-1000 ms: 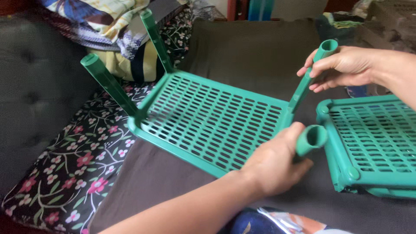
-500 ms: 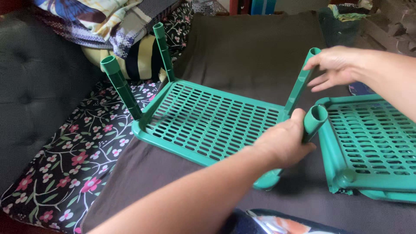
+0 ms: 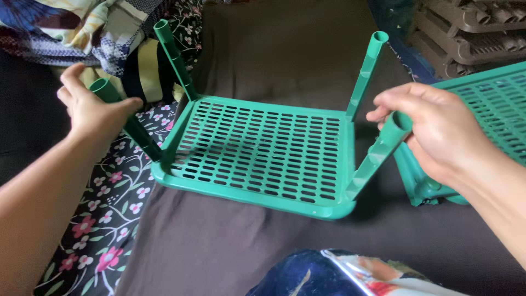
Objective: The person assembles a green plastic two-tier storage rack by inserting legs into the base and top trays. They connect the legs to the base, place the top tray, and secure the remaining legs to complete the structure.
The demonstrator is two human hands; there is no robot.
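Dark brown bed sheet [image 3: 285, 49], green slotted shelf panel [image 3: 263, 151] lying on it, second green panel [image 3: 493, 109], floral cloth [image 3: 104, 219] alongside

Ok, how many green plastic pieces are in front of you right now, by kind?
Green slotted shelf panels: 2, the middle one and one at the right edge.
Green tube legs standing on the middle panel: 4, the left hand on one, the right hand on another.
Total: 6.

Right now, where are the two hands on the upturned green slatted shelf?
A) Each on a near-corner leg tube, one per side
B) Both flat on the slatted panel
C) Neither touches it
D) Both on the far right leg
A: the left hand grips the near-left leg tube and the right hand wraps the near-right leg tube of the green shelf.
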